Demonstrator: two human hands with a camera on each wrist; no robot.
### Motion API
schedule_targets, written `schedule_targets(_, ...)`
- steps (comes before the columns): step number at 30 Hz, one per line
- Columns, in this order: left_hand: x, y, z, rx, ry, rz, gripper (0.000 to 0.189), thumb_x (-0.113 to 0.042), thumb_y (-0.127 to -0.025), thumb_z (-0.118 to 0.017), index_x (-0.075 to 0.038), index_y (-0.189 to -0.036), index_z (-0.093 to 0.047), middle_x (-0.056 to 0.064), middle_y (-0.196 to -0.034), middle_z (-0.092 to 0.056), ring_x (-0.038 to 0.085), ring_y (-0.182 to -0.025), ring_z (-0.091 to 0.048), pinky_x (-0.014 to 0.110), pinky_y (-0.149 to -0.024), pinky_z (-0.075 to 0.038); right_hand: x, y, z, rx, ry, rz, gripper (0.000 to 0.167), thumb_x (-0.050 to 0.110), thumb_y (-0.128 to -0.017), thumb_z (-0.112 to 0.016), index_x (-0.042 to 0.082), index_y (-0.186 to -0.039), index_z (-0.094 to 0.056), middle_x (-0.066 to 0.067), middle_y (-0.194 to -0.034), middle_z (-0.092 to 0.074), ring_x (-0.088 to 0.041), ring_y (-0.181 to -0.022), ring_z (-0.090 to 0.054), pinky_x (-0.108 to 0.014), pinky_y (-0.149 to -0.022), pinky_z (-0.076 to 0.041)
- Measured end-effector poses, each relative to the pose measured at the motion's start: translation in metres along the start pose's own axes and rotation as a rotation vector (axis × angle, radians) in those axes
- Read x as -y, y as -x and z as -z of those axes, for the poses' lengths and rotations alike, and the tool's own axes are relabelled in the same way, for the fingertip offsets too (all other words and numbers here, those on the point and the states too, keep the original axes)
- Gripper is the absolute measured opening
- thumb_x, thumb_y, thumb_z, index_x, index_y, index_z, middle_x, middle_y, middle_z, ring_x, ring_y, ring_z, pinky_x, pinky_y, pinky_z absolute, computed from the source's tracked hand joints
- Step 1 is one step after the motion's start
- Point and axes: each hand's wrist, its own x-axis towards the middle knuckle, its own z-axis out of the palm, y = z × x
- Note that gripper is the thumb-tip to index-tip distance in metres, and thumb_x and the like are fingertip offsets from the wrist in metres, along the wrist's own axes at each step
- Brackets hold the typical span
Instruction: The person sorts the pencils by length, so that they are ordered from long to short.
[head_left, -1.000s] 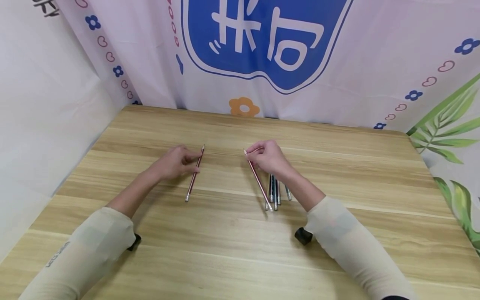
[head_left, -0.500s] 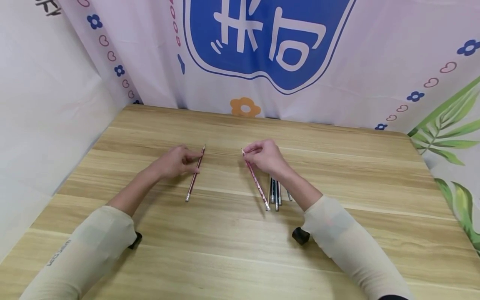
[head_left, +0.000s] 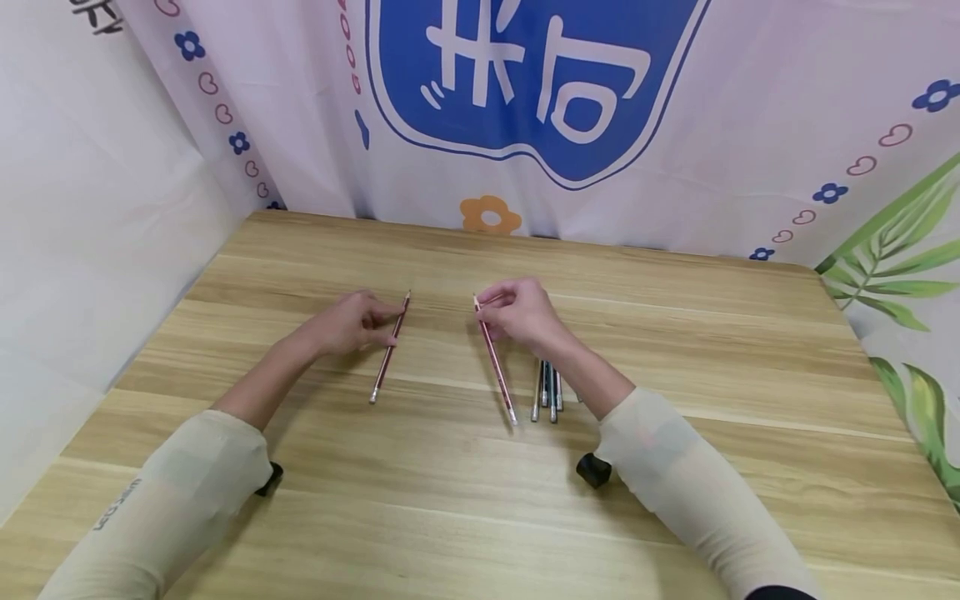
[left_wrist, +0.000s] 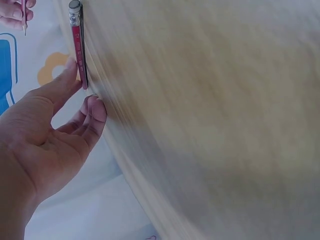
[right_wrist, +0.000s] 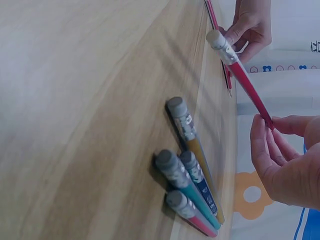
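Observation:
A red pencil (head_left: 383, 367) lies on the wooden table with its eraser end toward the person. My left hand (head_left: 347, 325) is beside it, thumb and fingertips touching or very near its left side; in the left wrist view the thumb meets the pencil (left_wrist: 78, 47) and the fingers bend loosely. My right hand (head_left: 522, 317) pinches a second red pencil (head_left: 498, 371) near its sharpened tip. In the right wrist view that pencil (right_wrist: 247, 85) is tilted, its eraser end raised off the table. Several pencils (head_left: 551, 396) lie in a group partly under the right forearm.
In the right wrist view the grouped pencils show a yellow one (right_wrist: 202, 160), a teal one (right_wrist: 192, 195), a dark blue one and a pinkish-red one. A printed curtain (head_left: 300, 125) hangs behind the table (head_left: 420, 500). A black object (head_left: 594, 470) sits at the right wrist.
My right hand has carried its red pencil left, away from the group, and the pencil has turned slightly. My left hand and the pencil beside it have stayed in place.

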Motion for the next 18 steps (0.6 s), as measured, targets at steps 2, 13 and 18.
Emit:
schedule_targets(2, 0.0003, 0.0, 0.0001, 0.005, 0.008, -0.003, 0.053, -0.013, -0.093, -0.079, 0.004, -0.139, -0.059, 0.021, -0.11, -0.059, 0.025, -0.087, -0.052, 0.036, -0.074, -0.048, -0.0002, -0.0003, -0.0007, -0.002, 0.003, -0.001, 0.02, -0.01, -0.092, -0.069, -0.009, -0.112, -0.069, -0.026, -0.106, -0.072, -0.016, -0.069, -0.067, -0.027, -0.066, -0.061)
schedule_targets(13, -0.0033, -0.0002, 0.0004, 0.016, -0.048, 0.015, 0.054, -0.017, -0.094, -0.078, 0.001, -0.141, -0.059, 0.02, -0.109, -0.06, 0.026, -0.09, -0.054, 0.041, -0.079, -0.049, 0.0017, -0.0006, -0.0028, 0.009, 0.022, 0.008, 0.022, -0.007, -0.094, -0.069, -0.008, -0.116, -0.069, -0.027, -0.111, -0.072, -0.021, -0.079, -0.071, -0.036, -0.076, -0.063)
schedule_targets(18, -0.0056, -0.001, 0.0007, 0.025, -0.082, 0.001, 0.054, -0.017, -0.094, -0.078, 0.001, -0.141, -0.058, 0.019, -0.107, -0.06, 0.024, -0.085, -0.051, 0.038, -0.074, -0.046, 0.0013, -0.0031, -0.0064, 0.019, 0.026, 0.018, 0.023, -0.007, -0.094, -0.07, -0.009, -0.117, -0.068, -0.027, -0.112, -0.071, -0.026, -0.085, -0.073, -0.038, -0.078, -0.063)
